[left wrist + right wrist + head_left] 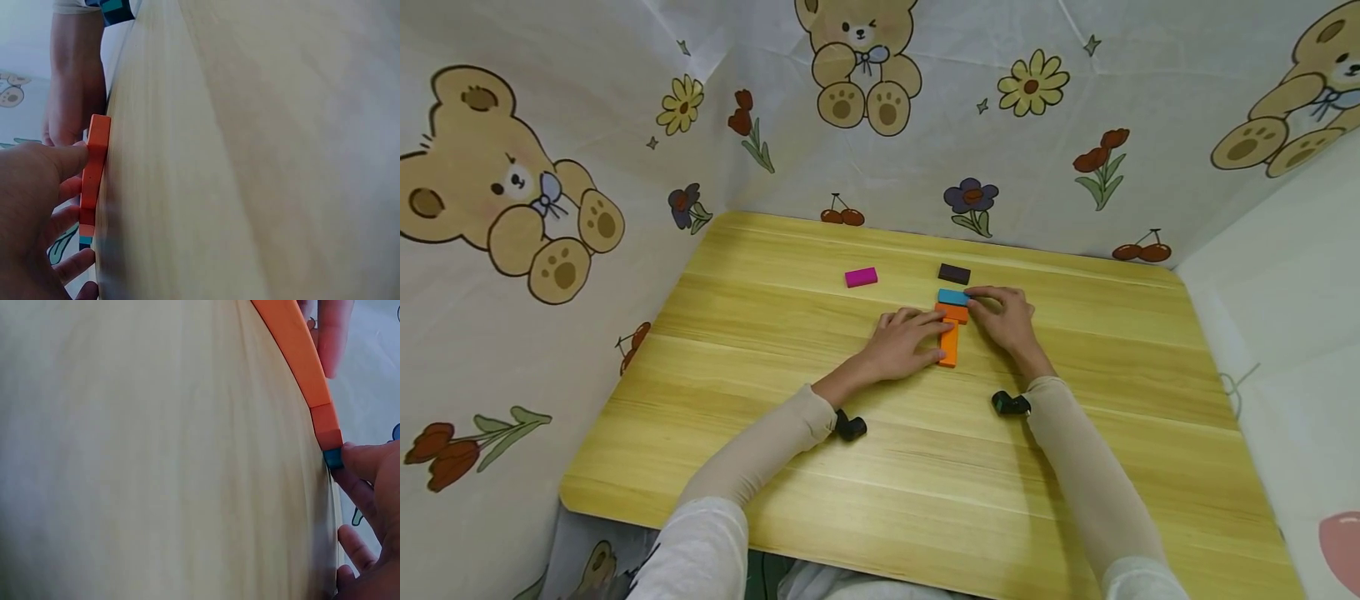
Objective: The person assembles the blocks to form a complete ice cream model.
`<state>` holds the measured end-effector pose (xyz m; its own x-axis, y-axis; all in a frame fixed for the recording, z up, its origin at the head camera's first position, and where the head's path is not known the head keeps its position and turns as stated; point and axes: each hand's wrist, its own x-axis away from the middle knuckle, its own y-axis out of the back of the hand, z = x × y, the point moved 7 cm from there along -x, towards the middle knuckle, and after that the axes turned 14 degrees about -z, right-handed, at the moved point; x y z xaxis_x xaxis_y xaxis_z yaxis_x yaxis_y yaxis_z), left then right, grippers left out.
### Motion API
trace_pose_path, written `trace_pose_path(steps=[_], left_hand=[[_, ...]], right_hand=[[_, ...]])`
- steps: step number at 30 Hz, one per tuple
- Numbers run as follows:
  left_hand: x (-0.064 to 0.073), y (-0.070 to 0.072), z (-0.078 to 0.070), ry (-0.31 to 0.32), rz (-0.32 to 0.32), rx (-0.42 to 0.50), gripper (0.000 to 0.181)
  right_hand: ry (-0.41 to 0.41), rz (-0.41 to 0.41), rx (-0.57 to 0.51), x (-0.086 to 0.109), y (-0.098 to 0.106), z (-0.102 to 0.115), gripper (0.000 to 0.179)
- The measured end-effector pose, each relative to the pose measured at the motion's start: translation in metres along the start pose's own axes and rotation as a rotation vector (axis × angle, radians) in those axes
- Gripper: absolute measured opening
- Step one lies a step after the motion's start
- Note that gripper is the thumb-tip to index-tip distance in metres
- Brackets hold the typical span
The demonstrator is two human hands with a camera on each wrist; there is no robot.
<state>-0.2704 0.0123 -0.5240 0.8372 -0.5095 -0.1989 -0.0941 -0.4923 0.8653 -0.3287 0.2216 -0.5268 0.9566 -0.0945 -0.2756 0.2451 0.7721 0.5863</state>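
Note:
An upright-lying orange block stretches toward the person on the table, its far end meeting a crosswise orange-red block. Just beyond that, a blue block lies crosswise against it. My left hand holds the long orange block, thumb near its close end and fingers toward its far end; the left wrist view shows the thumb on the orange surface. With thumb and forefinger, my right hand pinches the right end of the blue block; the right wrist view shows that blue block too.
Behind the blue block lies a dark brown block, and a magenta block sits further left. The wooden table meets a bear-printed cloth at its back and left. Black devices sit at both wrists.

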Motion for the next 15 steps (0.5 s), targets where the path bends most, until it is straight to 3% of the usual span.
trace_pose_path(steps=[15], left_hand=[[0.0003, 0.0006, -0.0006, -0.004, -0.006, -0.009, 0.058]], right_hand=[[0.019, 0.024, -0.001, -0.0006, -0.0020, 0.0023, 0.028]])
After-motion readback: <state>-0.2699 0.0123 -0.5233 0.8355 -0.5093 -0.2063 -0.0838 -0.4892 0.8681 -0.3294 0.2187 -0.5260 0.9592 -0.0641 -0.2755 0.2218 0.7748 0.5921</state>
